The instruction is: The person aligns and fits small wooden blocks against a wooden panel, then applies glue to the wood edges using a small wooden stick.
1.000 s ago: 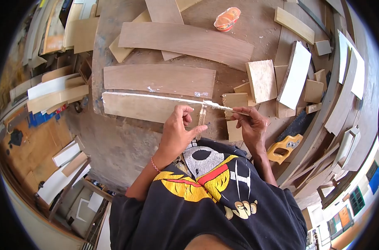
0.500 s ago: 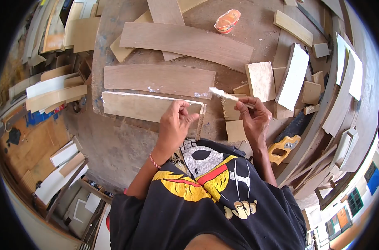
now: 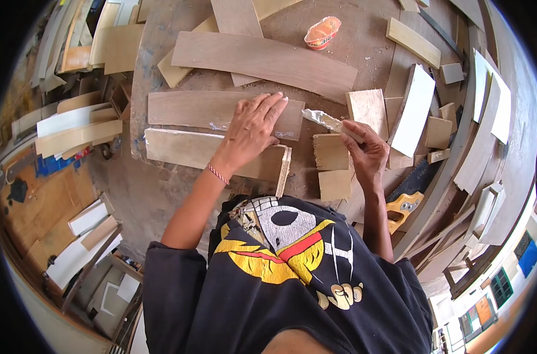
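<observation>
My left hand (image 3: 250, 131) reaches over a thin brown wood strip (image 3: 183, 109), its fingers stretched across it; whether they press on it I cannot tell. White smears mark the strip's near edge. Just nearer to me lies a pale board (image 3: 185, 148) with white paste along its far edge, partly covered by my left hand and wrist. In my right hand (image 3: 366, 150) is a small flat stick (image 3: 333, 123), pinched between thumb and fingers, its tip coated with white paste. The tip points left, close to the strip's right end.
An orange cup (image 3: 322, 32) stands at the back of the worktable (image 3: 280, 17). Another long strip (image 3: 262, 59) lies across more boards. Wood blocks (image 3: 367, 112), a white-faced board (image 3: 413, 112) and a yellow-handled saw (image 3: 403, 209) are on the right. Offcuts (image 3: 79, 127) pile up at left.
My left hand has moved up and forward from the pale board's edge to over the brown strip, its fingers straightening. The stick has shifted slightly right and its tip has turned.
</observation>
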Action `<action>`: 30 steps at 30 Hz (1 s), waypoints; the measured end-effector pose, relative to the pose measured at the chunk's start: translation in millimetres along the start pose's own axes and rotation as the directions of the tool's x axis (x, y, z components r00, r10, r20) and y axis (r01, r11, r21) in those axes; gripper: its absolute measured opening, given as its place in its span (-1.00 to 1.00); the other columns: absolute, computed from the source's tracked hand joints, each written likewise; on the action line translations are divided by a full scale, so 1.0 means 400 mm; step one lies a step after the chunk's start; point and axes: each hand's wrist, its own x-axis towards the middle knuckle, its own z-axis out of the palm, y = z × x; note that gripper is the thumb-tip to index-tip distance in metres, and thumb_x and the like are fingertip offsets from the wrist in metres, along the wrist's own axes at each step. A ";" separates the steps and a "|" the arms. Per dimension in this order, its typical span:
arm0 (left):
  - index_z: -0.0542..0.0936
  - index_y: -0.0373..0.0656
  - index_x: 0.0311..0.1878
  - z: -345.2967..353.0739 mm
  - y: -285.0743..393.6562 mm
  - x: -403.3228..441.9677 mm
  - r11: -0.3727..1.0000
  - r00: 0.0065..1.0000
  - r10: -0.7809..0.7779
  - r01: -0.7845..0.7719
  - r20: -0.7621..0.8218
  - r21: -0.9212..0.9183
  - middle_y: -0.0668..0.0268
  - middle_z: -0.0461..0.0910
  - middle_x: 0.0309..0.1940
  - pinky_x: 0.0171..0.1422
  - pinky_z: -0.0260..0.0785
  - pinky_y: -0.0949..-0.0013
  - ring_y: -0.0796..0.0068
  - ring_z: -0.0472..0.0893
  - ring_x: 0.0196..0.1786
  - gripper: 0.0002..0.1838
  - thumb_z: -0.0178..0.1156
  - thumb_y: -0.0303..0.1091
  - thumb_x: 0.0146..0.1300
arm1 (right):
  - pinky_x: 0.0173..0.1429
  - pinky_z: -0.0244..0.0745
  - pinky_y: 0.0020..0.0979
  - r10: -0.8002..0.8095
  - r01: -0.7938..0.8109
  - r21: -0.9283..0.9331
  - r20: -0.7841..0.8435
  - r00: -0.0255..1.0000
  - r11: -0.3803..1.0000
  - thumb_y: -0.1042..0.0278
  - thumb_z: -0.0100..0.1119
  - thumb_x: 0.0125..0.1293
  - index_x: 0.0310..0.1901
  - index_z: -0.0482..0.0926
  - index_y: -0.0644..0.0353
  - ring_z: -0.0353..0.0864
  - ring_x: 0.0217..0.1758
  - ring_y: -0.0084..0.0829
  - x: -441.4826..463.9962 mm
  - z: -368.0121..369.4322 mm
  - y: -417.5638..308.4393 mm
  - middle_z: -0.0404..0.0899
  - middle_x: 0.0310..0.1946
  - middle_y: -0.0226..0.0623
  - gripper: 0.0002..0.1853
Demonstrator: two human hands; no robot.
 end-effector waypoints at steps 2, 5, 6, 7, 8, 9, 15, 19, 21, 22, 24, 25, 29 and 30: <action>0.21 -0.12 0.34 -0.007 -0.004 0.009 0.999 0.999 0.030 -0.030 0.011 0.017 0.31 0.29 0.26 0.31 0.09 0.19 0.33 0.28 0.29 -0.03 0.45 -0.30 -0.22 | -0.23 0.48 -0.60 0.013 -0.013 0.007 0.002 1.000 1.000 0.53 0.30 0.10 -0.13 0.66 0.18 0.56 -0.22 -0.61 -0.001 -0.001 -0.001 0.64 -0.20 -0.34 -0.74; 0.14 -0.14 0.37 0.000 -0.014 0.018 0.997 0.997 0.066 -0.067 0.036 0.037 0.29 0.29 0.26 0.35 0.03 0.14 0.34 0.27 0.29 0.02 0.46 -0.25 -0.22 | -0.20 0.47 -0.60 0.040 -0.041 0.028 0.004 0.999 0.999 0.53 0.30 0.10 -0.13 0.66 0.18 0.56 -0.21 -0.61 -0.003 -0.002 -0.003 0.64 -0.20 -0.34 -0.74; 0.11 -0.14 0.38 0.002 -0.019 0.020 0.996 0.996 0.074 -0.076 0.048 0.039 0.29 0.29 0.26 0.37 0.00 0.12 0.35 0.27 0.29 0.06 0.46 -0.22 -0.24 | -0.19 0.47 -0.60 0.054 -0.054 0.042 0.002 0.999 0.998 0.53 0.30 0.10 -0.12 0.66 0.18 0.56 -0.20 -0.61 -0.002 -0.002 -0.005 0.64 -0.20 -0.34 -0.74; 0.11 -0.14 0.38 0.001 -0.023 0.021 0.996 0.996 0.074 -0.076 0.047 0.040 0.29 0.29 0.26 0.37 0.00 0.12 0.35 0.27 0.29 0.06 0.46 -0.22 -0.24 | -0.19 0.47 -0.60 0.052 -0.052 0.042 0.002 0.999 0.998 0.53 0.30 0.10 -0.12 0.66 0.18 0.56 -0.20 -0.61 -0.001 -0.002 -0.005 0.64 -0.20 -0.34 -0.74; 0.07 -0.14 0.39 -0.002 -0.029 0.022 0.995 0.994 0.097 -0.098 0.044 0.036 0.30 0.29 0.26 0.39 -0.05 0.11 0.37 0.26 0.30 0.09 0.47 -0.22 -0.24 | -0.17 0.47 -0.59 0.046 -0.047 0.058 0.007 0.999 0.997 0.54 0.30 0.10 -0.12 0.66 0.18 0.56 -0.19 -0.61 0.001 0.001 -0.007 0.64 -0.19 -0.33 -0.74; 0.04 -0.14 0.40 -0.004 -0.031 0.022 0.992 0.992 0.119 -0.120 0.041 0.031 0.31 0.28 0.27 0.42 -0.10 0.09 0.38 0.26 0.31 0.12 0.47 -0.21 -0.25 | -0.16 0.48 -0.59 0.041 -0.041 0.075 0.011 0.999 0.996 0.54 0.29 0.11 -0.12 0.65 0.18 0.56 -0.18 -0.60 0.002 -0.001 -0.007 0.64 -0.18 -0.33 -0.74; -0.05 -0.09 0.43 -0.055 -0.034 0.001 0.975 0.992 0.118 -0.124 -0.042 -0.185 0.37 0.36 0.23 0.48 -0.22 0.12 0.43 0.32 0.29 0.19 0.49 -0.26 -0.28 | -0.10 0.51 -0.56 -0.071 0.063 0.143 0.055 0.996 0.988 0.59 0.28 0.10 -0.09 0.64 0.18 0.56 -0.14 -0.58 0.017 0.002 -0.015 0.63 -0.14 -0.31 -0.71; -0.07 -0.07 0.43 -0.067 -0.035 -0.007 0.969 0.992 0.119 -0.124 -0.038 -0.214 0.39 0.39 0.19 0.45 -0.16 0.05 0.41 0.29 0.30 0.18 0.47 -0.23 -0.24 | -0.09 0.51 -0.58 -0.118 0.102 0.195 0.071 0.990 0.975 0.61 0.28 0.09 -0.09 0.64 0.17 0.56 -0.11 -0.57 0.022 0.011 -0.015 0.62 -0.12 -0.31 -0.69; -0.09 -0.06 0.44 -0.068 -0.037 -0.006 0.972 0.993 0.112 -0.119 -0.042 -0.205 0.39 0.39 0.18 0.45 -0.15 0.07 0.42 0.30 0.29 0.19 0.47 -0.25 -0.24 | -0.06 0.51 -0.59 -0.126 0.101 0.228 0.098 0.987 0.968 0.63 0.27 0.09 -0.08 0.64 0.17 0.56 -0.10 -0.58 0.022 0.016 -0.019 0.62 -0.12 -0.31 -0.68; -0.09 -0.06 0.44 -0.073 -0.037 -0.005 0.971 0.992 0.115 -0.121 -0.044 -0.205 0.39 0.39 0.18 0.45 -0.15 0.07 0.42 0.30 0.29 0.19 0.47 -0.25 -0.24 | -0.06 0.51 -0.59 -0.127 0.103 0.227 0.096 0.987 0.969 0.63 0.27 0.09 -0.08 0.64 0.17 0.56 -0.10 -0.58 0.023 0.020 -0.019 0.62 -0.12 -0.31 -0.68; -0.11 -0.06 0.44 -0.084 -0.032 -0.003 0.964 0.996 0.083 -0.090 -0.038 -0.249 0.39 0.40 0.18 0.45 -0.15 0.08 0.42 0.31 0.28 0.20 0.47 -0.25 -0.24 | -0.04 0.52 -0.60 -0.111 0.092 0.178 0.104 0.988 0.980 0.64 0.26 0.09 -0.09 0.64 0.18 0.57 -0.10 -0.58 0.023 0.024 -0.012 0.63 -0.13 -0.31 -0.69; -0.11 -0.06 0.44 -0.084 -0.032 -0.002 0.964 0.996 0.083 -0.090 -0.039 -0.249 0.39 0.40 0.18 0.45 -0.15 0.08 0.42 0.31 0.28 0.20 0.47 -0.25 -0.24 | -0.04 0.52 -0.60 -0.113 0.093 0.177 0.104 0.988 0.980 0.64 0.26 0.09 -0.09 0.64 0.18 0.57 -0.10 -0.58 0.023 0.022 -0.010 0.63 -0.13 -0.31 -0.69; -0.12 -0.06 0.44 -0.087 -0.037 -0.006 0.961 0.995 0.095 -0.100 -0.033 -0.258 0.39 0.40 0.18 0.44 -0.15 0.07 0.42 0.32 0.27 0.19 0.46 -0.25 -0.23 | -0.05 0.53 -0.59 -0.137 0.126 0.115 0.092 0.986 0.985 0.64 0.27 0.08 -0.10 0.65 0.17 0.58 -0.13 -0.58 0.019 0.009 -0.009 0.63 -0.13 -0.32 -0.69; -0.12 -0.05 0.44 -0.088 -0.036 -0.006 0.961 0.995 0.095 -0.100 -0.032 -0.257 0.39 0.40 0.18 0.44 -0.14 0.06 0.42 0.32 0.27 0.19 0.46 -0.25 -0.23 | -0.05 0.54 -0.59 -0.139 0.130 0.097 0.084 0.987 0.987 0.64 0.27 0.08 -0.11 0.65 0.17 0.58 -0.14 -0.58 0.019 0.003 -0.008 0.63 -0.13 -0.32 -0.70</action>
